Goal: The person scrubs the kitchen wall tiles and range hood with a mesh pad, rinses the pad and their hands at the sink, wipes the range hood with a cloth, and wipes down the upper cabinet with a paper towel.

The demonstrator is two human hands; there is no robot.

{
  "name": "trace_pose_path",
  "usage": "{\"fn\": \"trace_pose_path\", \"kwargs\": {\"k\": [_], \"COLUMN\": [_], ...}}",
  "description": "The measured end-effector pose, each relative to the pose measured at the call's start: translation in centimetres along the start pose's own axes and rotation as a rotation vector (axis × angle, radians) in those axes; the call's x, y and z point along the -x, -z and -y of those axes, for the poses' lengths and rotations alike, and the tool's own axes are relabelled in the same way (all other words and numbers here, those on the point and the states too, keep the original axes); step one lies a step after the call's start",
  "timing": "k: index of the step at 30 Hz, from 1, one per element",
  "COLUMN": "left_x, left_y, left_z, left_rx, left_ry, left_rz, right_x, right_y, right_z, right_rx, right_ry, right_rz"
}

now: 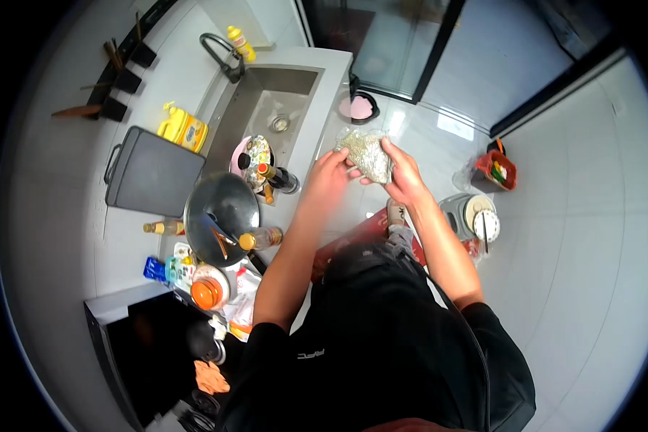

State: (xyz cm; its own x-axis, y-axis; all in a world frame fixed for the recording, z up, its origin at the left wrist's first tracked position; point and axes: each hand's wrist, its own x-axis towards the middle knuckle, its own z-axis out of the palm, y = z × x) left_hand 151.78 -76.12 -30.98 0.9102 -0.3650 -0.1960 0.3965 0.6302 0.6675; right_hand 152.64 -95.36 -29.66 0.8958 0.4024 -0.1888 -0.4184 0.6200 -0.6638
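A crumpled silvery steel-wool-like pad in clear wrapping [368, 155] is held up between my two hands, above the tiled floor and to the right of the sink. My left hand [329, 171] grips its left side, the thumb lying on top. On the right side, my right hand [402, 170] has its thumb on the upper edge and its fingers underneath. The undersides of the fingers are partly hidden.
Left of my hands are a steel sink [306, 78], a dark bottle [286, 181], a black wok [223, 209] and a yellow jug [184, 129]. A bin [495, 173] and a lidded container [459, 213] stand at the right wall. A glass door [381, 43] is ahead.
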Motion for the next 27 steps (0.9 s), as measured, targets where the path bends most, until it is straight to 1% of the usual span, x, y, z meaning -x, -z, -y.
{"fn": "trace_pose_path", "kwargs": {"k": [1, 3, 4, 5, 6, 7, 9, 10, 11, 13, 14, 15, 17, 18, 19, 21, 22, 23, 24, 25, 26, 27], "left_x": [-0.5, -3.1, -4.6, -5.8, -7.0, -7.8, -8.9, -9.7, -10.1, -10.7, -11.4, -12.0, -13.2, -13.8, -14.7, -16.6, -17.5, -18.6, -19.6, -20.5, -21.9, -22.0], "left_y": [0.0, -0.7, -0.3, 0.5, 1.4, 1.6, 1.8, 1.1, 2.1, 5.0, 5.7, 6.4, 8.5, 9.8, 12.7, 18.5, 19.6, 21.2, 22.8, 24.3, 25.2, 26.3], "left_z": [0.0, -1.6, -2.1, -2.2, -2.3, -2.8, -3.5, -3.9, -3.8, -4.0, -4.3, -4.6, -5.0, -5.1, -4.2, -2.6, -3.0, -2.7, -2.3, -2.0, -2.1, -2.4], "left_rx": [-0.027, -0.100, -0.111, -0.100, -0.085, -0.086, 0.048, 0.109, 0.126, 0.323, 0.329, 0.294, 0.268, 0.292, 0.157, -0.111, -0.315, -0.368, -0.420, -0.471, -0.120, -0.016], "left_ry": [-0.043, -0.140, -0.161, -0.189, -0.217, -0.230, -0.299, -0.328, -0.347, -0.339, -0.370, -0.331, -0.305, -0.320, -0.397, -0.549, -0.504, -0.464, -0.423, -0.380, -0.481, -0.530], "left_rz": [-0.102, -0.287, -0.302, -0.390, -0.478, -0.498, -0.509, -0.555, -0.579, -0.283, -0.299, -0.457, -0.628, -0.671, -0.688, -0.747, -0.837, -0.876, -0.914, -0.950, -0.958, -0.978], "right_x": [-1.4, -5.0, -7.2, -8.8, -10.1, -11.8, -15.0, -16.4, -17.8, -21.0, -22.3, -23.6, -26.3, -27.6, -29.0, -31.6, -33.2, -34.2, -35.0, -36.3, -37.6, -38.7], "right_y": [0.5, 1.6, 2.9, 3.1, 3.8, 4.5, 5.5, 5.8, 5.7, 4.9, 4.2, 3.5, 2.5, 2.2, 1.8, 0.9, 1.1, 1.5, 1.9, 1.6, 1.2, 0.9], "right_z": [0.6, 2.1, 2.1, 2.8, 4.0, 4.6, 5.1, 5.3, 5.4, 5.3, 5.0, 4.5, 2.9, 2.3, 1.6, 0.3, 0.0, -0.1, -0.1, 0.1, -0.2, -0.4], "right_rx": [0.099, 0.137, 0.191, 0.244, 0.221, 0.218, 0.311, 0.320, 0.315, 0.325, 0.304, 0.281, 0.239, 0.314, 0.389, 0.389, 0.546, 0.708, 0.729, 0.817, 0.896, 0.902], "right_ry": [-0.051, -0.096, -0.087, -0.080, -0.133, -0.148, -0.190, -0.212, -0.243, -0.289, -0.308, -0.325, -0.332, -0.314, -0.293, -0.302, -0.251, -0.217, -0.240, -0.200, -0.160, -0.183], "right_rz": [0.028, 0.059, -0.015, -0.093, -0.021, -0.003, 0.034, 0.052, 0.082, 0.146, 0.129, 0.108, 0.123, 0.155, 0.186, 0.215, 0.268, 0.323, 0.331, 0.304, 0.289, 0.325]}}
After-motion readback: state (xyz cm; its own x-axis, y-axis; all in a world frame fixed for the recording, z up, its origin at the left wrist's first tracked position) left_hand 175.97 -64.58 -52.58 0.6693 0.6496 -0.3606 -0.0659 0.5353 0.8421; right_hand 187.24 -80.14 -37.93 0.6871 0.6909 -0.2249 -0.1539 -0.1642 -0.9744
